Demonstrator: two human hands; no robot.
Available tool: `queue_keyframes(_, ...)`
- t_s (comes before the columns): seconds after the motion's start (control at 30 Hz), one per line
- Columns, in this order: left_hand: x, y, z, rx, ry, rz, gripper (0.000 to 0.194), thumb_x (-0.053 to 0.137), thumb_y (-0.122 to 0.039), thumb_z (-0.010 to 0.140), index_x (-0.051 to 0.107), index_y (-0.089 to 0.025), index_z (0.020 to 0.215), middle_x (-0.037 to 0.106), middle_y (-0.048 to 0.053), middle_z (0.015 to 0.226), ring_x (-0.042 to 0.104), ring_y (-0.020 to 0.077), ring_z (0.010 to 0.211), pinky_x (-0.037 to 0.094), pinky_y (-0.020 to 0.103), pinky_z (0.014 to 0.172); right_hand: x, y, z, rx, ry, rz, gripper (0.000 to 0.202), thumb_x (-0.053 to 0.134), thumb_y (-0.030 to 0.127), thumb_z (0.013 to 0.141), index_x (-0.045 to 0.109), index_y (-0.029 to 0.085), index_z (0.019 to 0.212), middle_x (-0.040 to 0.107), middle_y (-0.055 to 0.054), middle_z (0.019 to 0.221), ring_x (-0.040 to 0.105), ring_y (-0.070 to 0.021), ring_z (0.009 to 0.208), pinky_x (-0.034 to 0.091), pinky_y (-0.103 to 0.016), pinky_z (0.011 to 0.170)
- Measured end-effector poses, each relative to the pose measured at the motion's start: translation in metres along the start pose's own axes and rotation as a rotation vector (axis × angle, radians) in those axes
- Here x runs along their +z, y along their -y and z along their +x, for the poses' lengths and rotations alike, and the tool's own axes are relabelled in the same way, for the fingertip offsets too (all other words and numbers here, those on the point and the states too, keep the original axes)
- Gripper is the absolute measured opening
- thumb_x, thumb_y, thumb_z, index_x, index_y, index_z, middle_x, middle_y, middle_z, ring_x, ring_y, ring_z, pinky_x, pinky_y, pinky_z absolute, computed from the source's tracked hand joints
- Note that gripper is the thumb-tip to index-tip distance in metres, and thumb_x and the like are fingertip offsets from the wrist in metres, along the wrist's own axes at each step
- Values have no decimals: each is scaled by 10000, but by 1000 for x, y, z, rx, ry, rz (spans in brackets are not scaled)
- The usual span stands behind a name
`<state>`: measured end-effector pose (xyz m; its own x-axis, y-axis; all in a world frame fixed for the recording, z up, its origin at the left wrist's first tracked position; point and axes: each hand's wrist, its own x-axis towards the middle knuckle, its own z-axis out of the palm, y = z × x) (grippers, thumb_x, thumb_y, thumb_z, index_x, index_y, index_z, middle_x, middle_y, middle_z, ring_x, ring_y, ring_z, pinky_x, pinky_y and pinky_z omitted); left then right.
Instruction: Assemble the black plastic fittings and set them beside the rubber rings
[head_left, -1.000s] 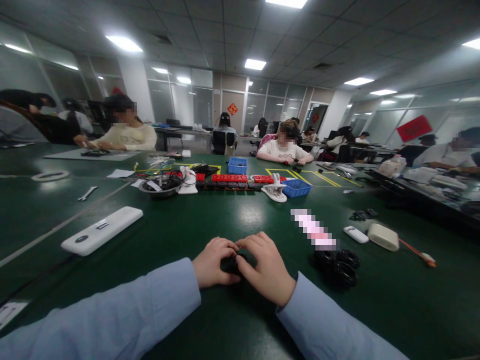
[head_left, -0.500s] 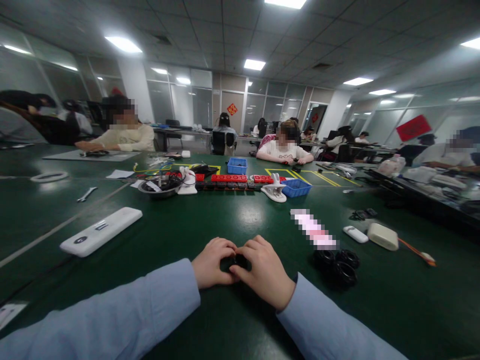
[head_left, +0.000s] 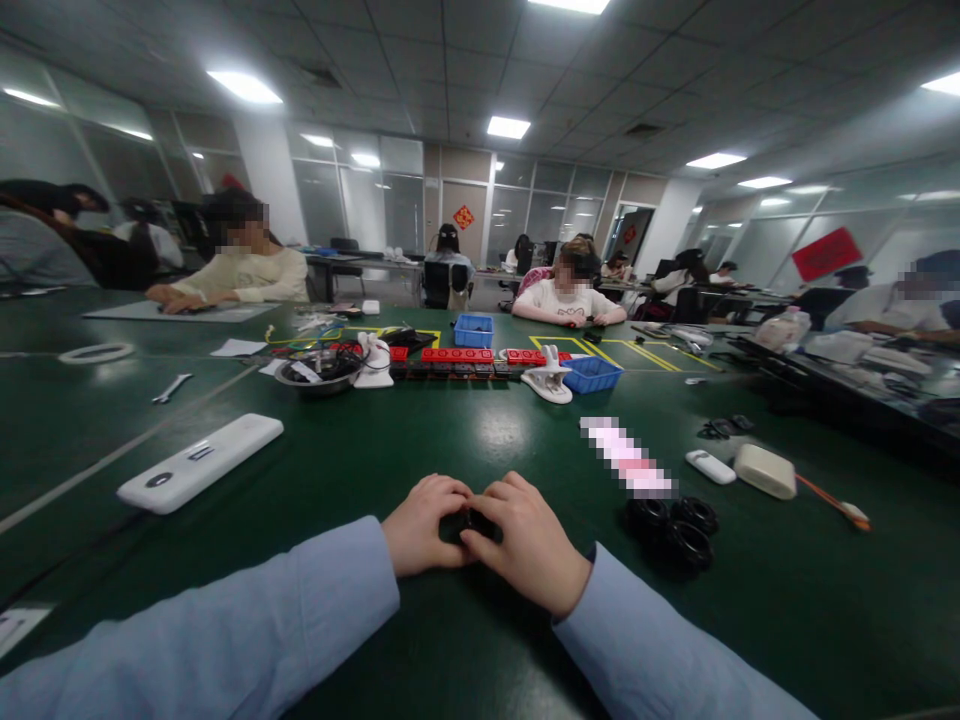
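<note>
1. Right hand (head_left: pixel 529 545) shifts its thumb inward versus a second ago.
2. It and left hand (head_left: pixel 420 528), both half-curled, pinch a dark part (head_left: pixel 477 523) between them, toward table's (head_left: pixel 337 470) near edge.
3. Handling looks under way; finished portion, can't tell.

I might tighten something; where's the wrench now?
In the head view, the wrench lies to the left on the green table, beyond the long white device and near the white ring.

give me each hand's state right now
Left hand: curled at a dark, mostly hidden object; grip unclear.
Right hand: curled at the same object; grip unclear.
</note>
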<state>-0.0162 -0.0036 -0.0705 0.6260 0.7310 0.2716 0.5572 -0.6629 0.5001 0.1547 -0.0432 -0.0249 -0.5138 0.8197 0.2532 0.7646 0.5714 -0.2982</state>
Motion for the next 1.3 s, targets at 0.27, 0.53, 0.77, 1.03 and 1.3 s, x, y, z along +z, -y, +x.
queue_keyframes(0.27,1,2,0,12,-6,-13,350,730,-236,570,652,-203,909,598,32,1005,524,238,968,366,409,933,1,-1,3,-118,12,182,349,562,82,674,654,176,998,658,-34,923,474,-159,775,372,-293,749)
queue_keyframes(0.53,0,-1,0,10,-12,-15,247,765,-247,549,651,-186,759,599,34,978,528,235,950,374,391,901,10,2,1,-100,-11,190,316,474,-34,589,638,182,752,663,-8,822,437,-165,787,324,-294,713)
queue_keyframes(0.77,1,-1,0,7,-25,-33,301,767,-343,557,661,-192,795,612,41,976,540,235,944,378,379,895,15,3,1,-127,-26,191,246,500,-43,671,596,176,616,628,17,672,422,-147,733,296,-281,666)
queue_keyframes(1.03,1,0,0,7,-12,-21,318,769,-320,544,662,-189,814,615,29,979,545,237,947,382,372,898,13,5,1,-195,-1,153,260,507,13,760,562,182,570,630,33,662,444,-145,734,294,-300,687)
queue_keyframes(1.3,0,0,0,10,-15,-14,309,755,-299,571,631,-182,829,610,35,968,538,233,943,393,382,895,4,6,-4,-137,-137,225,282,444,5,580,549,175,779,591,-15,821,441,-175,805,329,-309,720)
